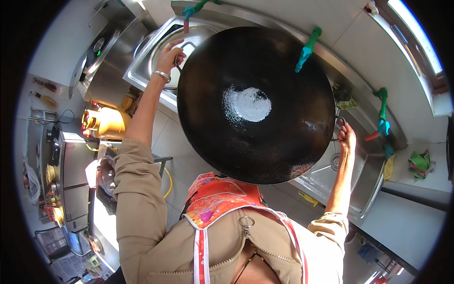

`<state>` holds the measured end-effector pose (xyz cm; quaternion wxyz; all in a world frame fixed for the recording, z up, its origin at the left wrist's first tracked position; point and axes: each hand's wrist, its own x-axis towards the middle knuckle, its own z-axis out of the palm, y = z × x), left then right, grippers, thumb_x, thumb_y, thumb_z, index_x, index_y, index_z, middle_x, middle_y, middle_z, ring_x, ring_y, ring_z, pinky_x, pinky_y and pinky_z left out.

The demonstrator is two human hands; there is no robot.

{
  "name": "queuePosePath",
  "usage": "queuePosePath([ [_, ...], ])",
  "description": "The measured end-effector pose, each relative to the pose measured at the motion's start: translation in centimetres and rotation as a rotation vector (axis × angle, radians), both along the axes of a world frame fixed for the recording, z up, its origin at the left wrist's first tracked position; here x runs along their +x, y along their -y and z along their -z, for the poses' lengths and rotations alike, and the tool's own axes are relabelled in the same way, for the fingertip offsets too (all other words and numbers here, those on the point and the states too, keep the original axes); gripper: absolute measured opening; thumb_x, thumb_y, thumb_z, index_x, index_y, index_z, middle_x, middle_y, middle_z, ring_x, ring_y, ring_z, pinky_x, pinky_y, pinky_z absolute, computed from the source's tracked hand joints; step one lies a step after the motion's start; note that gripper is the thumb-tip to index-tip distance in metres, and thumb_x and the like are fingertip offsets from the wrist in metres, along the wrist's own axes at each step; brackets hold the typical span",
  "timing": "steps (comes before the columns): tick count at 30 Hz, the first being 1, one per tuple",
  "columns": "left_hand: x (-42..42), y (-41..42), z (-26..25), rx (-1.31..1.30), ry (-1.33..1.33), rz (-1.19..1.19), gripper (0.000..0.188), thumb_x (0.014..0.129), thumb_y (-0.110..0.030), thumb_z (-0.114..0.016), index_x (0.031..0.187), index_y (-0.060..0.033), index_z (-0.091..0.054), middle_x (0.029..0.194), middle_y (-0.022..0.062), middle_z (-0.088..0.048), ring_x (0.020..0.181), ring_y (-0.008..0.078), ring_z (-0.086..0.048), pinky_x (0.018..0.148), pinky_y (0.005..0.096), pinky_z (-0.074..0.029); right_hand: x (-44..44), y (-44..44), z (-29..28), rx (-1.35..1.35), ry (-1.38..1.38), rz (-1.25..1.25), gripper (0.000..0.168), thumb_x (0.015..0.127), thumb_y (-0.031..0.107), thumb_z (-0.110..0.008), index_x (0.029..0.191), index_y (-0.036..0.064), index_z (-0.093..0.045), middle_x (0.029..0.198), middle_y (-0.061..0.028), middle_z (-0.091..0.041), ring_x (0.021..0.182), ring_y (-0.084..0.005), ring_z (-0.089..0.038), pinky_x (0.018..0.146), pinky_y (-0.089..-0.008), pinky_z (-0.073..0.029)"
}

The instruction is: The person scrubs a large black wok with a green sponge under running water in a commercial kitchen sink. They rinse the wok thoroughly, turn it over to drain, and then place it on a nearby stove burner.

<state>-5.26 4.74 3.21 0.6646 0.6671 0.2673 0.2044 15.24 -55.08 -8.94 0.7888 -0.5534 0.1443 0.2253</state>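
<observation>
A large black wok (212, 142) spans the space between my hands, its inside facing up. Some shiny liquid (253, 104) pools at its middle and reflects light. My left hand (171, 56) is closed around the metal loop handle on the wok's left side. On the opposite side my right hand (347, 136) grips the other loop handle. The wok is over the sinks' front edge and hides much of the counter behind it. Its rim at the near side is close to my red flowered apron (227, 193).
A steel sink holding a large round metal lid or basin (165, 53) lies left; another steel sink (365, 177) lies right. Green taps with blue handles, one a middle tap (308, 49), line the wall. A yellow gas cylinder (110, 122) and a metal stool leg (162, 163) stand left.
</observation>
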Motion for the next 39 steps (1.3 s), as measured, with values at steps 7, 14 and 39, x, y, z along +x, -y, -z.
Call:
queuePosePath([
  [7,0.9,1.8,5.8,-0.037,0.055,0.034,0.035,0.078,-0.011,-0.051,0.113,-0.0075,-0.054,0.066,0.0005,-0.054,0.055,0.0050,-0.046,0.053,0.0175,-0.038,1.7,3.0,-0.6,-0.142,0.085,0.029,0.023,0.090,0.017,-0.044,0.101,-0.001,-0.054,0.052,0.0087,-0.025,0.039,-0.0020,-0.019,0.035,-0.0186,-0.013],
  [14,2.2,2.2,6.9,-0.033,0.080,0.030,0.032,0.084,-0.018,-0.051,0.114,-0.0106,-0.054,0.073,0.0021,-0.058,0.064,0.0058,-0.053,0.063,0.0180,-0.043,2.0,4.0,-0.2,-0.161,0.104,0.066,0.024,0.089,0.018,-0.045,0.102,0.000,-0.054,0.051,0.0082,-0.023,0.038,-0.0022,-0.018,0.034,-0.0187,-0.012],
  [39,-28.9,20.1,24.6,-0.117,-0.295,-0.425,0.028,0.087,-0.014,-0.047,0.113,-0.0064,-0.051,0.087,0.0045,-0.061,0.077,0.0092,-0.056,0.064,0.0215,-0.044,-11.9,-9.9,-5.6,-0.931,0.969,-1.017,0.053,0.083,-0.005,-0.036,0.131,0.017,-0.036,0.081,-0.0030,-0.057,0.061,-0.0101,-0.051,0.062,-0.0240,-0.045],
])
